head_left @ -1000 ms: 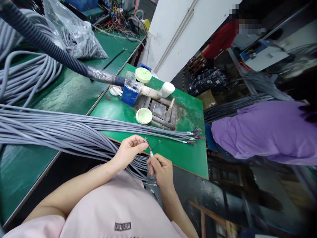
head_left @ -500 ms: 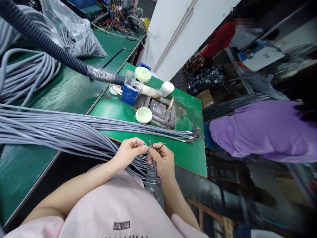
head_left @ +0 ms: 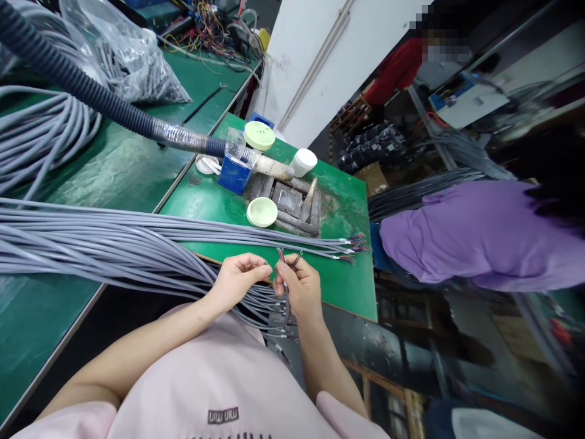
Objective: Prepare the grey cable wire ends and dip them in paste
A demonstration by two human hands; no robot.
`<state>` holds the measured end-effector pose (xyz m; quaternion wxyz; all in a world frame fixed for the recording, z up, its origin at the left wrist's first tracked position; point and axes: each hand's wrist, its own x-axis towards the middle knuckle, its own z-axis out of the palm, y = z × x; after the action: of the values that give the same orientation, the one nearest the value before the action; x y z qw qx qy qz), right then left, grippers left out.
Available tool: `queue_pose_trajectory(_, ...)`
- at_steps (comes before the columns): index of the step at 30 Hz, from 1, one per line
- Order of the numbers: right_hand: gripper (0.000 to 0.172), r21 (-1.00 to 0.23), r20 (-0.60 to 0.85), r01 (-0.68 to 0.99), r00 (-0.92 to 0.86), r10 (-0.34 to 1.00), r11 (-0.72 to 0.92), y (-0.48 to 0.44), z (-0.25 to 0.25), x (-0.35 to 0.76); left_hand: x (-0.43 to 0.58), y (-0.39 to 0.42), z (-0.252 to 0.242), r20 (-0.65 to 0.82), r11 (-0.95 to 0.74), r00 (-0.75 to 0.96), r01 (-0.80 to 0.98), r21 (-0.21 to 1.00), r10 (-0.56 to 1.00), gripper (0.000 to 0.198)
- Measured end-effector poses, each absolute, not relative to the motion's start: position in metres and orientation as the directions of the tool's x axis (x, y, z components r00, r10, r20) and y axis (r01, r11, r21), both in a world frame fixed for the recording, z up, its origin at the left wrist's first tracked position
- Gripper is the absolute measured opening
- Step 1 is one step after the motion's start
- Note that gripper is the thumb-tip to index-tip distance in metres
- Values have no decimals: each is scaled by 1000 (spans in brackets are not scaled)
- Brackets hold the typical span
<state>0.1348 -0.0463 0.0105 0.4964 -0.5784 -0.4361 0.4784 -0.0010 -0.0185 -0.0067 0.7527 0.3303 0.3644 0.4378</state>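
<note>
My right hand point(head_left: 299, 285) is closed on the end of a grey cable point(head_left: 287, 303), whose thin coloured wires point(head_left: 281, 255) fan out above the fingers. Just left of it, my left hand point(head_left: 242, 277) is pinched, thumb against fingertips; anything between them is too small to name. A small gap separates the two hands. Beyond them a bundle of grey cables point(head_left: 205, 230) lies across the green table point(head_left: 351, 286), with stripped coloured ends at its right. More cable ends hang at the table's near edge, below my hands.
A ribbed hose point(head_left: 114, 103) reaches over a blue box point(head_left: 234, 174). Near it are a blackened tray point(head_left: 297, 224), a pale green dish point(head_left: 262, 212) and a white jar point(head_left: 303, 162). A person in purple point(head_left: 479, 235) is at the right.
My hands have drawn slightly apart; before, their fingertips met at the wires. The coloured wires now spread above my right hand. The whole view has shifted a little.
</note>
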Motion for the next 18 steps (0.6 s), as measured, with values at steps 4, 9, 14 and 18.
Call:
queue_pose_trajectory(4,21,-992,-67,89,193,979,-86,-35,15,140,9,-16,-11,-247,397,370,-416,818,896,28)
queue_pose_trajectory(9,26,-976,-4,213,199,980,-47,-4,20,162,16,-8,-19,-175,307,380,-323,895,908,25)
queue_pose_trajectory(14,29,-910,-25,392,277,960,-137,52,21,205,2,3,-32,158,-178,313,37,983,936,13)
queue_pose_trajectory(18,29,-778,-68,577,317,946,-249,93,13,230,-4,9,-48,302,-388,355,200,900,885,17)
